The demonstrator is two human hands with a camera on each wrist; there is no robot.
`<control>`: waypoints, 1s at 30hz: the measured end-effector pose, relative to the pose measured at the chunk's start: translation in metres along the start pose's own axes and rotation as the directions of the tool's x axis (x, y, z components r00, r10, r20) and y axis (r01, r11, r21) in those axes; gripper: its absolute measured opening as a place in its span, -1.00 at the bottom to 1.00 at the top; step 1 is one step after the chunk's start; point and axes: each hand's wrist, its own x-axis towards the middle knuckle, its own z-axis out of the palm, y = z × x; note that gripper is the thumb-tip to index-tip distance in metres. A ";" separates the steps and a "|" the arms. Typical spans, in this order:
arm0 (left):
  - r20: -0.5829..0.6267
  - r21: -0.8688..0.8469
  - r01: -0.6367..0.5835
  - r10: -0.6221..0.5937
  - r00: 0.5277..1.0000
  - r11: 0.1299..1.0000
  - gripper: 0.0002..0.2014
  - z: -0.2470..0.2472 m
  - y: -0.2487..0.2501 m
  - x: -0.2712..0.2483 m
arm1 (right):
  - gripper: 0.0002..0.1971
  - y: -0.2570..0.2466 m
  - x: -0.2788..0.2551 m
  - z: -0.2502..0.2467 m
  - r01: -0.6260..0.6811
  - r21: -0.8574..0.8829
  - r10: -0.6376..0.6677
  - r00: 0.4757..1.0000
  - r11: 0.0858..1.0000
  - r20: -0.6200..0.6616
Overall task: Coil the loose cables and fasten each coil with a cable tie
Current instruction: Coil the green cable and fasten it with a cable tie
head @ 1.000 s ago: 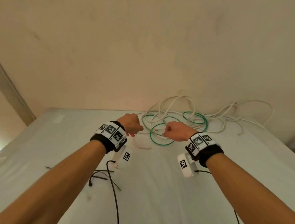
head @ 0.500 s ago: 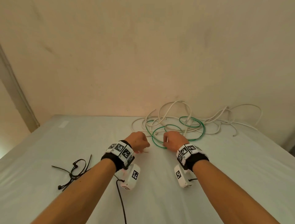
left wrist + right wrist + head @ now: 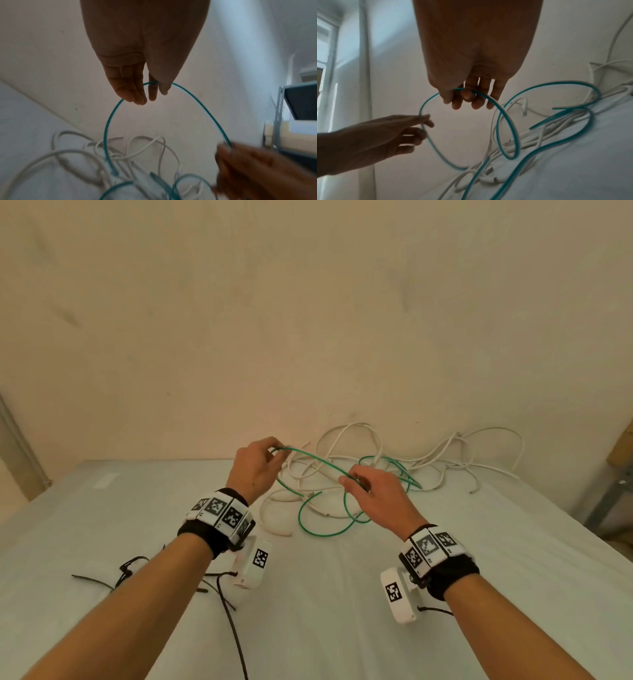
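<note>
A thin green cable (image 3: 317,460) arches between my two hands above the white table (image 3: 342,611). My left hand (image 3: 270,453) pinches it at the upper left, seen close in the left wrist view as the cable (image 3: 197,100) passes between thumb and fingers (image 3: 133,93). My right hand (image 3: 356,484) pinches the same cable (image 3: 508,121) lower right, thumb against fingers (image 3: 467,96). The rest of the green cable loops down onto the table, tangled with white cables (image 3: 363,440) by the wall. Black cable ties (image 3: 126,570) lie at the left under my forearm.
A plain wall (image 3: 308,320) stands right behind the cable pile. A metal shelf frame (image 3: 613,498) is at the far right edge. Black leads (image 3: 233,628) from the wrist cameras trail over the near table.
Both hands have risen from the table and moved apart, lifting a stretch of the green cable into an arch between them. The head view has tilted down slightly.
</note>
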 end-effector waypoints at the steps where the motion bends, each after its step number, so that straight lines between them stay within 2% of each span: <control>1: -0.046 0.008 -0.003 0.004 0.999 1.000 -0.81 -0.011 0.003 0.004 | -0.64 0.004 0.000 -0.006 -0.022 0.035 0.023 0.999 0.999 -0.029; 4: -0.133 0.057 -0.003 0.011 0.991 0.998 -0.74 -0.044 0.010 0.010 | -0.57 0.014 -0.001 -0.026 -0.102 0.143 0.117 0.988 0.984 -0.100; 6: -0.165 0.017 0.022 -0.019 0.986 1.000 -0.67 -0.063 0.013 0.010 | -0.54 0.018 -0.003 -0.038 -0.147 0.186 0.172 0.977 0.972 -0.126; 9: -0.209 -0.188 0.086 -0.125 0.970 0.978 -0.60 -0.086 0.010 0.010 | -0.50 0.020 -0.006 -0.054 -0.192 0.218 0.231 0.957 0.957 -0.174; 11: -0.230 -0.363 0.162 -0.257 0.939 0.918 -0.59 -0.099 0.006 0.009 | -0.49 0.018 -0.007 -0.064 -0.235 0.229 0.285 0.934 0.945 -0.218; 14: -0.196 -0.530 0.267 -0.422 0.885 0.805 -0.58 -0.115 0.003 0.005 | -0.50 0.017 -0.007 -0.081 -0.288 0.385 0.404 0.875 0.877 -0.267; 16: -0.140 -0.555 0.306 -0.449 0.882 0.774 -0.61 -0.119 0.005 -0.001 | -0.55 0.013 -0.005 -0.088 -0.305 0.443 0.445 0.858 0.843 -0.256; 18: -0.036 -0.596 0.305 -0.404 0.914 0.743 -0.64 -0.119 0.012 -0.006 | -0.58 0.010 -0.002 -0.088 -0.368 0.361 0.450 0.875 0.857 -0.178; 21: 0.124 -0.687 0.280 -0.273 0.954 0.670 -0.66 -0.116 0.034 -0.014 | -0.63 -0.006 0.001 -0.080 -0.447 0.249 0.460 0.888 0.859 0.005; 22: 0.155 -0.698 0.271 -0.229 0.961 0.663 -0.65 -0.115 0.043 -0.016 | -0.60 -0.011 0.002 -0.076 -0.447 0.189 0.450 0.892 0.874 0.029; 24: 0.196 -0.693 0.249 -0.156 0.968 0.677 -0.64 -0.110 0.061 -0.020 | -0.48 -0.027 0.004 -0.068 -0.364 0.018 0.364 0.931 0.931 -0.026; 25: 0.207 -0.686 0.236 -0.127 0.970 0.689 -0.64 -0.106 0.069 -0.022 | -0.46 -0.037 0.005 -0.063 -0.296 -0.001 0.295 0.953 0.955 -0.073; 27: 0.216 -0.679 0.211 -0.083 0.973 0.703 -0.64 -0.097 0.084 -0.027 | -0.42 -0.064 0.007 -0.054 -0.236 0.111 0.243 0.969 0.965 -0.053; 28: 0.221 -0.685 0.204 -0.067 0.973 0.699 -0.65 -0.092 0.090 -0.028 | -0.34 -0.078 0.009 -0.050 -0.282 0.252 0.283 0.959 0.926 0.033; 30: 0.232 -0.709 0.197 -0.040 0.972 0.677 -0.67 -0.080 0.100 -0.032 | -0.26 -0.108 0.012 -0.043 -0.432 0.535 0.334 0.902 0.726 0.274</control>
